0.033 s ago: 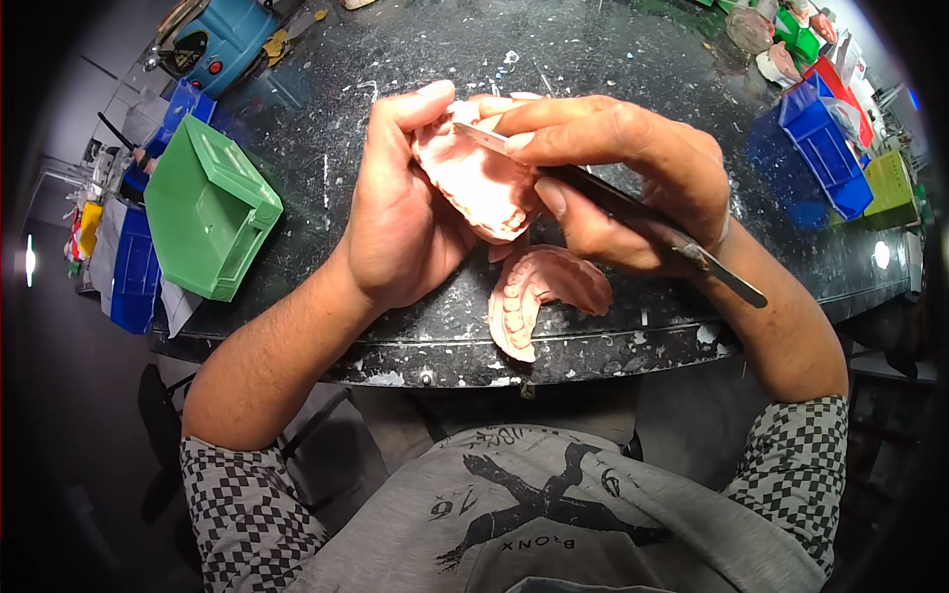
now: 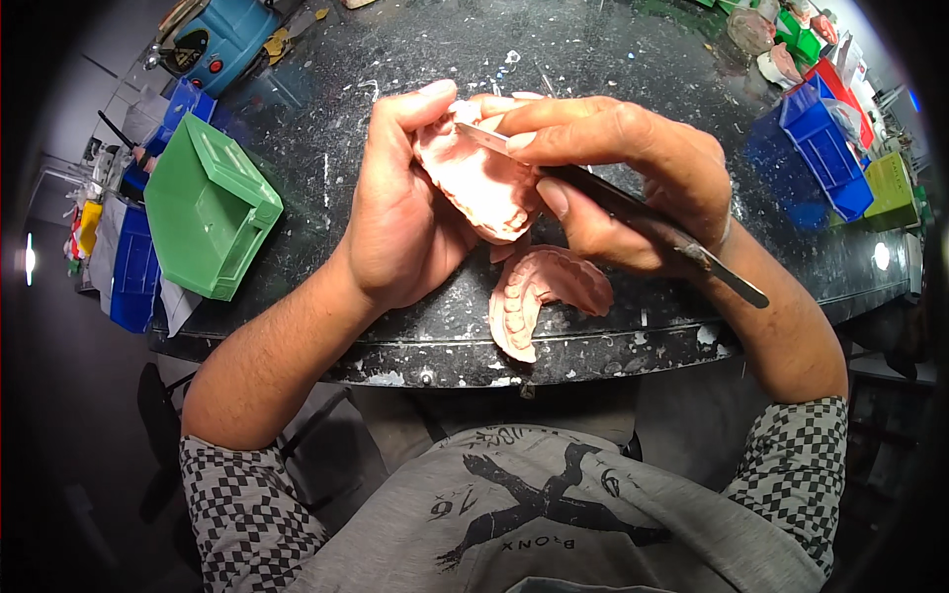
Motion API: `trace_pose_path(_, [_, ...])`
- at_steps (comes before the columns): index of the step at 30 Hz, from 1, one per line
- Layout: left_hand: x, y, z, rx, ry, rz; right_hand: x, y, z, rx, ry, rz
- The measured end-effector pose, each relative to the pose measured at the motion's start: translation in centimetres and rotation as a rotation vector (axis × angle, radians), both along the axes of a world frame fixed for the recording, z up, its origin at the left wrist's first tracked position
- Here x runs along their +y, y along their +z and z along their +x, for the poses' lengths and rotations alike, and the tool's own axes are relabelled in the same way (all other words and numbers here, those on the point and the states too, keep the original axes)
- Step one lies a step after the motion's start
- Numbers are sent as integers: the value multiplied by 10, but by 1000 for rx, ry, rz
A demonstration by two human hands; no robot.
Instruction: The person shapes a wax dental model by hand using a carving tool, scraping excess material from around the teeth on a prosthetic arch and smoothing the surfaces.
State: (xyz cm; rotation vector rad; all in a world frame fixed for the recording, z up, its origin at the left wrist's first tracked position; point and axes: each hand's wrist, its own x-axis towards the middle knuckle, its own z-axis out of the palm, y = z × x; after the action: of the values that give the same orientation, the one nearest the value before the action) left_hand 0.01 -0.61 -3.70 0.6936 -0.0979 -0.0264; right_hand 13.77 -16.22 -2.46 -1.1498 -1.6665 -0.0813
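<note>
The left hand (image 2: 395, 217) grips a pink dental cast (image 2: 474, 183) from its nine o'clock side. The right hand (image 2: 643, 148) is closed around a knife-like tool (image 2: 608, 193), its tip near the cast's twelve o'clock edge. From there, a curved second cast (image 2: 529, 296) rests on the worktop (image 2: 395, 49) at five o'clock, a green bin (image 2: 183, 212) at nine, a blue bin (image 2: 825, 158) at three.

Rough dental cast (image 2: 479, 183); metal hand tool (image 2: 605, 194); smooth plastic bin (image 2: 183, 222).
</note>
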Motion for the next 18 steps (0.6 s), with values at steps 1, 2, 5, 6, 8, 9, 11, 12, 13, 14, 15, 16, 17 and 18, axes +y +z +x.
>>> trace_pose_path(1, [1,0,0,0,1,-2,0,-1,1,-19,-3,13])
trace_pose_path(2, [2,-1,0,-2,-3,14,0,-1,1,-11,-3,10])
trace_pose_path(5, [-1,2,-1,30,36,34,-2,0,-1,21,5,-4])
trace_pose_path(6, [-4,4,-1,64,80,38,-3,1,-3,35,9,-10])
trace_pose_path(8, [-9,6,1,107,137,96,-7,4,-5,81,15,-77])
trace_pose_path(9, [-11,6,2,149,197,153,-8,4,-5,99,16,-109])
trace_pose_path(11, [-11,7,2,166,194,158,-8,3,-4,73,-13,-143])
trace_pose_path(12, [-11,7,2,182,191,162,-7,2,-3,52,-28,-145])
trace_pose_path(13, [-4,2,2,184,192,162,-5,2,-2,30,-42,-147])
trace_pose_path(14, [5,-6,3,61,87,102,-2,1,-1,-39,-65,-78])
trace_pose_path(15, [10,-11,3,-62,-19,42,-2,1,-1,-74,-74,-42])
trace_pose_path(16, [8,-10,3,-62,-21,42,-1,-1,0,-108,-88,-8])
trace_pose_path(17, [5,-9,3,-28,21,63,-1,-3,1,-76,-85,-15])
trace_pose_path(18, [4,-9,3,6,62,83,-2,-3,1,-61,-84,-18])
